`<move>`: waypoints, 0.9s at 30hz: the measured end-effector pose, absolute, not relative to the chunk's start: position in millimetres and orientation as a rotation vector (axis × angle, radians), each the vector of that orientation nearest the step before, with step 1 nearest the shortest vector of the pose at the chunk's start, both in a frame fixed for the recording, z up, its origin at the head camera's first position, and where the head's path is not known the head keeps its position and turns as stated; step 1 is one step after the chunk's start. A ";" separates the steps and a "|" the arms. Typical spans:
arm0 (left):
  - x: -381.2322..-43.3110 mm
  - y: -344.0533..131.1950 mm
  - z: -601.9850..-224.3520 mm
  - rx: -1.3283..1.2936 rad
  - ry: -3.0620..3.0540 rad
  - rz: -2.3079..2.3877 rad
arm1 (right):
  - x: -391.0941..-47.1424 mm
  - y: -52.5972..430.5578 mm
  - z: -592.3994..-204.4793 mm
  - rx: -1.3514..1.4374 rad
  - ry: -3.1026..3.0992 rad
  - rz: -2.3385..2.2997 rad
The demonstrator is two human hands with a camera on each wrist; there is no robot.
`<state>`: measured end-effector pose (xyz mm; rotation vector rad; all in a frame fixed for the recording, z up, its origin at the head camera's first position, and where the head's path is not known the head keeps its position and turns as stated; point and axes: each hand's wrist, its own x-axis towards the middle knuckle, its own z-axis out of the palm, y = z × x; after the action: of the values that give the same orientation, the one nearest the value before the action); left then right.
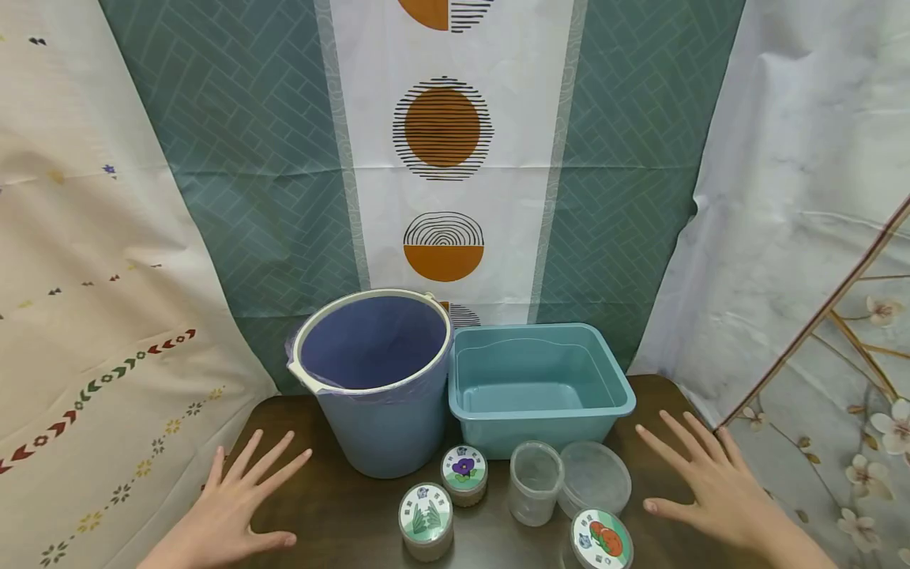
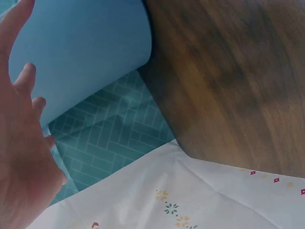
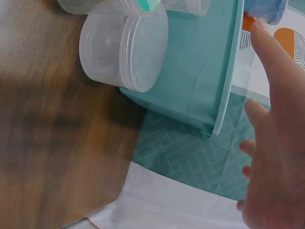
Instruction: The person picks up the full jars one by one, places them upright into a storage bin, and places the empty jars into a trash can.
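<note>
Head view: two bare hands reach in from the lower corners, backs upward, fingers pointing forward and slightly inward. The left hand (image 1: 238,506) is over the left side of the desk (image 1: 334,521), its thumb turned in toward the middle. The right hand (image 1: 721,490) mirrors it on the right, its thumb directed at the jars.

Each grip is spread wide, all fingers apart and well clear of the thumb, with bare space between. Whether any fingertip touches the desk, I cannot tell. Nearest the left hand is one blue bin (image 1: 387,435) with a pale rim and a thin plastic liner; nearest the right are one teal basin (image 1: 533,431), just beside the bin, and one wide clear tub (image 1: 597,478).

Five round containers sit in front of the bin and basin: three with picture labels on top and two plain clear ones. The labelled ones are a purple-flower jar (image 1: 464,474), a green-leaf jar (image 1: 426,518) and a red-fruit jar (image 1: 602,541); the plain ones are the wide clear tub and a narrow clear container (image 1: 535,490) beside it.
</note>
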<state>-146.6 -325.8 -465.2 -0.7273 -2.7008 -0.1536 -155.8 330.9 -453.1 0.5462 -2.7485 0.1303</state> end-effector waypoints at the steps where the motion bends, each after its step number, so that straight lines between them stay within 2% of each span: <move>1: -146.5 -325.6 -464.7 -0.724 -2.704 -0.153 | -157.8 330.5 -452.4 0.544 -2.750 0.138; 18: -146.2 -316.3 -478.3 -0.703 -2.737 -0.300 | -209.9 325.5 -442.7 0.537 -2.669 0.275; 27: -146.9 -302.6 -488.2 -0.636 -2.767 -0.447 | -239.0 326.9 -452.6 0.434 -2.612 0.467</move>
<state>-146.9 -302.6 -488.2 -0.6359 -2.7666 -0.4468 -239.0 326.9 -452.6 0.4341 -2.6117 0.4666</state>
